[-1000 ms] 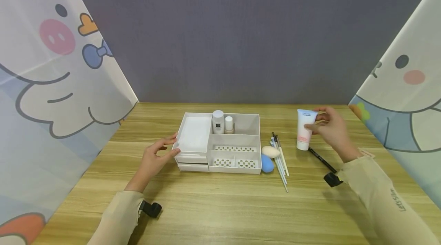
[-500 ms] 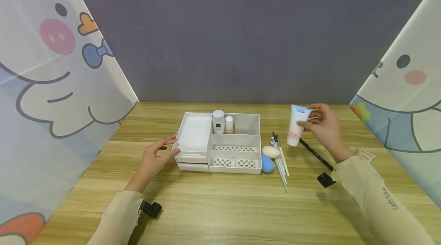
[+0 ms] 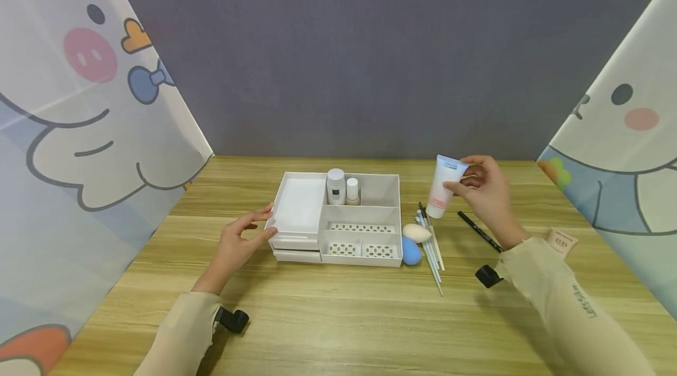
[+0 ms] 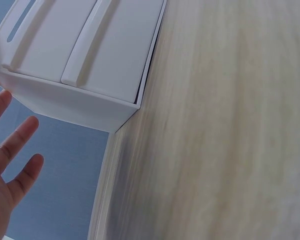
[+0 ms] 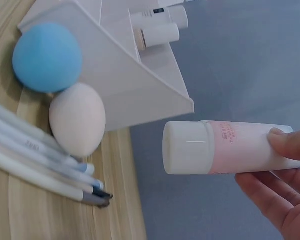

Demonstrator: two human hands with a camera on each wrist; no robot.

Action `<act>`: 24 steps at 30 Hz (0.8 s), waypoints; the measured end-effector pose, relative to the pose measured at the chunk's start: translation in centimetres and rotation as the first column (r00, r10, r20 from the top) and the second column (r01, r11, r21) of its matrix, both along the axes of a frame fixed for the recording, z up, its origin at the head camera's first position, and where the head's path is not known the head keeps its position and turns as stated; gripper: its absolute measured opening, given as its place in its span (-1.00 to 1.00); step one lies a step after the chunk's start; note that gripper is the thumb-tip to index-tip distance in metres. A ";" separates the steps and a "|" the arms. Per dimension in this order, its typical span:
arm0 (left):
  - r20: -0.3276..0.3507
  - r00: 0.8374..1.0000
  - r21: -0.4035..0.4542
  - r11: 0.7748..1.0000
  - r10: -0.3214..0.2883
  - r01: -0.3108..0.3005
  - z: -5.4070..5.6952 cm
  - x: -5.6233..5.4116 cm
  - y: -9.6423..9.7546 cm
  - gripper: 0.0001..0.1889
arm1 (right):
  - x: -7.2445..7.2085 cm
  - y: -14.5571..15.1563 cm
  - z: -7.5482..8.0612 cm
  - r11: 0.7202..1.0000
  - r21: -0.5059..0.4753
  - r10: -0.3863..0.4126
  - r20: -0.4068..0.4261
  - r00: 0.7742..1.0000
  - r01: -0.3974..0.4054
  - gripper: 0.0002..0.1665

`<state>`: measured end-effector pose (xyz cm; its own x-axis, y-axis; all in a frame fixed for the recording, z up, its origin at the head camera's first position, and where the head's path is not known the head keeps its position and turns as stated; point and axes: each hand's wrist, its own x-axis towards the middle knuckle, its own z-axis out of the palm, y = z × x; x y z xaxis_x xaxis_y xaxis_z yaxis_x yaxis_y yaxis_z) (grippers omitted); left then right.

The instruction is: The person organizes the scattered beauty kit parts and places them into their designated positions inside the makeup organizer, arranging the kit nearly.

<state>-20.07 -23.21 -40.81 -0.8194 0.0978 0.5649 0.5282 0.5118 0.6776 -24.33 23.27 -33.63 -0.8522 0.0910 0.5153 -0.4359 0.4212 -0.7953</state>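
My right hand [image 3: 485,192] pinches a squeeze tube [image 3: 445,185], white and pink with a blue crimped end, near that end. Its white cap points down, above the table and behind the makeup brushes [image 3: 431,247]. In the right wrist view the thumb lies on one side of the tube [image 5: 245,147], fingers on the other. My left hand [image 3: 238,247] touches the left side of a white organizer [image 3: 361,208] with fingers spread; the left wrist view shows its drawer fronts [image 4: 115,50]. A lidded bottle [image 3: 335,188] and a smaller white-capped bottle [image 3: 352,192] stand in the back compartment.
Against the organizer's right side lie a cream makeup sponge [image 3: 416,232] and a blue makeup sponge [image 3: 411,251]. Farther right are a black pen-like stick [image 3: 478,230] and a small beige packet [image 3: 562,241], partly behind the right sleeve. A grey panel [image 3: 338,59] rises behind the table.
My right hand has carried the tube left and slightly up, toward the organizer, and the tube leans more. More of the beige packet shows. The left hand stays at the organizer.
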 end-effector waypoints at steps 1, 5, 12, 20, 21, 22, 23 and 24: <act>0.003 1.000 -0.001 1.000 0.002 -0.002 0.0 0.0 0.0 -0.66 | 0.0 -0.2 0.0 1.000 -0.001 0.004 -0.014 1.000 -0.004 -0.40; 0.007 1.000 0.004 1.000 0.001 -0.001 0.3 0.3 0.2 -0.67 | 0.0 -0.8 0.1 1.000 -0.003 0.021 -0.048 0.999 -0.022 -0.41; -0.025 0.999 0.004 1.000 -0.026 0.026 2.6 1.9 1.3 -0.72 | -0.3 -1.8 0.1 0.997 -0.026 0.067 -0.096 0.993 -0.070 -0.41; -0.009 1.000 0.011 1.000 -0.015 0.015 1.9 1.3 1.1 -0.70 | -0.5 -3.2 0.3 0.992 -0.067 0.099 -0.078 0.992 -0.104 -0.42; -0.007 1.000 0.012 1.000 -0.012 0.012 1.4 1.0 0.8 -0.69 | -0.5 -3.4 0.3 0.992 -0.073 0.102 -0.069 0.992 -0.107 -0.43; -0.005 1.000 0.012 1.000 -0.009 0.009 1.0 0.7 0.6 -0.68 | -0.5 -3.6 0.4 0.991 -0.074 0.104 -0.060 0.993 -0.108 -0.43; -0.003 1.000 0.010 1.000 -0.006 0.006 0.6 0.4 0.4 -0.68 | -0.5 -3.8 0.4 0.991 -0.078 0.107 -0.055 0.993 -0.111 -0.43; 0.000 1.000 0.010 1.000 -0.004 0.004 0.3 0.2 0.3 -0.67 | -0.5 -4.0 0.4 0.990 -0.082 0.112 -0.051 0.992 -0.116 -0.43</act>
<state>-19.85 -22.94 -40.47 -0.8190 0.0956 0.5658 0.5302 0.5031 0.6825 -24.87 19.27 -33.21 -0.8350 0.0391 0.5489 -0.5144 0.2986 -0.8039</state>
